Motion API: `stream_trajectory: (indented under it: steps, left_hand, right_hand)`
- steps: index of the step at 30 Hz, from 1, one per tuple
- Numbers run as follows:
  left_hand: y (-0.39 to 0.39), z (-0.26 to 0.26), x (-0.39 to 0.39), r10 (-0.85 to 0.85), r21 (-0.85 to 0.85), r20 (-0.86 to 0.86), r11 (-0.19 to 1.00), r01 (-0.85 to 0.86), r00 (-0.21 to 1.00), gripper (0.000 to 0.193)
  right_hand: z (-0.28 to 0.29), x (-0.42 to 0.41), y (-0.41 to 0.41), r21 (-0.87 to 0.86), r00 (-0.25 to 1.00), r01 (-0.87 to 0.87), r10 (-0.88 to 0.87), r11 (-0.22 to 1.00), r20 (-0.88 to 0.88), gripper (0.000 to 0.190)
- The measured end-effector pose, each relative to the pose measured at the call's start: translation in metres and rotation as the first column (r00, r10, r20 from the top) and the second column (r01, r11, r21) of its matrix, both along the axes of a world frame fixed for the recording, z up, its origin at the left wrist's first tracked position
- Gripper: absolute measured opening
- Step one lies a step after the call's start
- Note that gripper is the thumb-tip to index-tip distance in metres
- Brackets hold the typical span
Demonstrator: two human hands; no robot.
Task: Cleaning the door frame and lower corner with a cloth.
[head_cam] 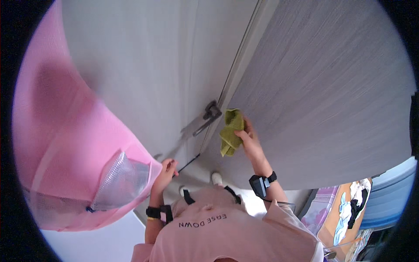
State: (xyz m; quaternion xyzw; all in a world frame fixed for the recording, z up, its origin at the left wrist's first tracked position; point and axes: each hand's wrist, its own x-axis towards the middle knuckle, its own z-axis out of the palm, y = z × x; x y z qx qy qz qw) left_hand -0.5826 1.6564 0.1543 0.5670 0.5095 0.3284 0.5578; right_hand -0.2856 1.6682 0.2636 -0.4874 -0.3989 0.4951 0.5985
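Note:
My right hand (250,137) grips a folded green cloth (231,132) beside the vertical edge of a grey door. Just left of the cloth is a dark lever handle (212,113) on the pale panel (140,65); cloth and handle look apart. My left hand (168,168) is lower and further left, its fingers curled, at the edge of a large pink mesh fabric (121,134). Whether it holds that fabric cannot be made out. A thin dark line or rod (190,162) runs near its fingertips.
A grey wood-grain panel (320,82) fills the right side. A silvery mesh pocket (121,183) is on the pink fabric. At lower right, a wooden surface (337,203) carries crumpled clothes (353,203), near blue fabric (386,196). My shoes (216,178) are on the floor below.

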Motion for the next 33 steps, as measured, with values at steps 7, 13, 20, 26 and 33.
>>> stream_trajectory:
  steps: [7,13,20,26,33]
  left_hand:
    - [-0.002,-0.051,-0.008,-0.012,0.014,-0.042,1.000,0.012,0.999,0.028]
    - [0.013,-0.094,-0.004,0.172,-0.083,0.035,0.982,-0.169,0.984,0.035]
    - [0.017,-0.109,0.010,0.271,0.012,0.090,0.962,-0.273,0.958,0.037]
    - [0.018,-0.094,0.020,0.293,0.022,0.129,0.954,-0.298,0.947,0.038]
    - [0.015,-0.093,0.023,0.286,-0.048,0.129,0.958,-0.282,0.950,0.039]
  right_hand:
    - [0.150,0.003,0.059,0.745,0.750,0.106,-0.545,0.659,0.376,0.061]
    - [0.193,0.002,0.130,0.844,0.292,0.103,-0.827,0.527,0.481,0.058]
    - [0.060,0.037,0.101,0.712,0.231,0.058,-0.703,0.700,0.673,0.054]
    - [0.148,0.050,0.081,0.759,0.291,-0.033,-0.721,0.650,0.629,0.054]
    - [0.267,0.028,0.110,0.919,0.311,-0.076,-0.867,0.386,0.390,0.038]
